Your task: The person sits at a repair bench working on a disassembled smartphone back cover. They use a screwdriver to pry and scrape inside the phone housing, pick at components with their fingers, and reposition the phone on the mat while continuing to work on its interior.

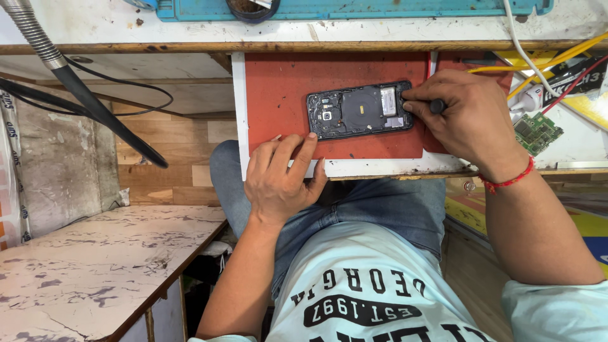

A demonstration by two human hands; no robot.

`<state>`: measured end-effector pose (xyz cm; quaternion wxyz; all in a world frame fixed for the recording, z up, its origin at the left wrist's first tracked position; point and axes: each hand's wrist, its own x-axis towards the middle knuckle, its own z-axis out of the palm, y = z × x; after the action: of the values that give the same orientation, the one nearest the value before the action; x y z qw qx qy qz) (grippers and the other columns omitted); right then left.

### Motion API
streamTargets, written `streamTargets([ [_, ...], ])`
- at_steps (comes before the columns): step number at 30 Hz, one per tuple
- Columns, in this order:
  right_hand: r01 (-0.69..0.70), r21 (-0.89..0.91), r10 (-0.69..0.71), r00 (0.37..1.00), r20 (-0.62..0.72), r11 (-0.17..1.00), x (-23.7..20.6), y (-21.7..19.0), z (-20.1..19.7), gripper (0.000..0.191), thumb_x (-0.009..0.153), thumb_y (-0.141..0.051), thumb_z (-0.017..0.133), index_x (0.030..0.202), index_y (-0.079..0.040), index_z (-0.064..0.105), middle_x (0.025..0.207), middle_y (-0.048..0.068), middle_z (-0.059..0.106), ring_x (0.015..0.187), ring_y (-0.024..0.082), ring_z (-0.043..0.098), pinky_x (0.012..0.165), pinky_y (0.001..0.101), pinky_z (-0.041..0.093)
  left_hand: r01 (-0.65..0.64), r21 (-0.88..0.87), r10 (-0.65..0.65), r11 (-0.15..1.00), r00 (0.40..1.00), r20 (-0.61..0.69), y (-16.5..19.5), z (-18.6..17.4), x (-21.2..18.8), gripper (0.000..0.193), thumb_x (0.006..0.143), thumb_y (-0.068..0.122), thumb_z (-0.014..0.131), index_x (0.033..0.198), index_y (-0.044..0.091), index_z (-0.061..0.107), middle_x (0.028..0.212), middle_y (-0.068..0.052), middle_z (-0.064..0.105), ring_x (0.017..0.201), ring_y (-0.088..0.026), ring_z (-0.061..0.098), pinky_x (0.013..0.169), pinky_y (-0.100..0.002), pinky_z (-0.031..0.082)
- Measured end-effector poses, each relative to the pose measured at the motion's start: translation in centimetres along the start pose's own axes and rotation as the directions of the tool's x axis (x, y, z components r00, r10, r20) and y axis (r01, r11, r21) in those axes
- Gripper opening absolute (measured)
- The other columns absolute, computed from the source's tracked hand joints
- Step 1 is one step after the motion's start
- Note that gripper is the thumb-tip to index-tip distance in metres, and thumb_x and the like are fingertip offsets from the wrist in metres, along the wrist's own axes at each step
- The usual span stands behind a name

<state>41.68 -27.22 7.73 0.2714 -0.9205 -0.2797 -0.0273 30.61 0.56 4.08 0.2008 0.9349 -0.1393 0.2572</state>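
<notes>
A black smartphone (359,110) with its back cover off lies on a red mat (285,95), showing a round coil and camera module. My right hand (465,117) grips a small dark screwdriver (437,106) whose tip meets the phone's right end. My left hand (282,174) rests on the mat's near edge just below the phone, fingers spread, one fingertip touching the phone's lower edge.
A green circuit board (537,131) and red, yellow and white wires (551,60) lie at the right. A teal tray (354,9) sits on the upper shelf. A black hose (95,107) hangs at left above a marbled side table (95,266).
</notes>
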Motion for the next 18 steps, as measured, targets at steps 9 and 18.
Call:
streamTargets([
  [9, 0.155, 0.746, 0.251, 0.881, -0.401, 0.648, -3.8, 0.3, -1.3, 0.026, 0.115, -0.027, 0.055, 0.112, -0.003, 0.065, 0.102, 0.012, 0.071, 0.09, 0.016, 0.07, 0.075, 0.0237, 0.055, 0.006, -0.007, -0.005, 1.0, 1.0, 0.007, 0.1, -0.5, -0.5, 0.034, 0.089, 0.026, 0.077, 0.118, 0.008, 0.075, 0.109, -0.006, 0.067, 0.094, -0.027, 0.062, 0.09, -0.04, 0.056],
  [18, -0.028, 0.633, 0.335, 0.866, -0.371, 0.774, -4.6, 0.2, 3.4, 0.062, 0.106, 0.007, 0.067, 0.152, -0.005, 0.026, 0.108, 0.015, 0.072, 0.097, 0.017, 0.071, 0.085, 0.0251, 0.056, 0.005, -0.007, -0.005, 1.0, 1.0, -0.004, 0.3, -1.1, 0.1, 0.035, 0.084, 0.027, 0.078, 0.114, 0.008, 0.076, 0.107, -0.007, 0.067, 0.093, -0.029, 0.064, 0.088, -0.042, 0.056],
])
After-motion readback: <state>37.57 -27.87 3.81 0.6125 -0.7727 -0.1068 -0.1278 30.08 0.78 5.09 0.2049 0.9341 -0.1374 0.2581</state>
